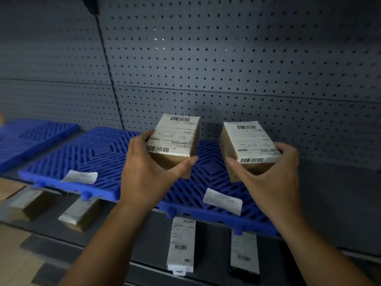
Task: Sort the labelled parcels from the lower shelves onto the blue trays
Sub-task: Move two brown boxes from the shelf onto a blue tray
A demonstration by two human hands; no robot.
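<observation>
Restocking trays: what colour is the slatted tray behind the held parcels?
The tray is blue; head view.

The left hand (pixel 144 172) grips a brown cardboard parcel with a white label (pixel 175 139); the right hand (pixel 274 176) grips a second labelled cardboard parcel (pixel 249 143) just right of it, apart. Both are over the blue slatted plastic tray (pixel 82 153), before the grey perforated metal panel (pixel 247 69). On the tray, one white paper slip (pixel 80 176) lies left of the left hand, another slip (pixel 223 201) between the wrists. Below the hands, labelled boxes (pixel 181 244) lie on the lower shelf (pixel 154 240). A second blue tray (pixel 31 137) lies far left.
</observation>
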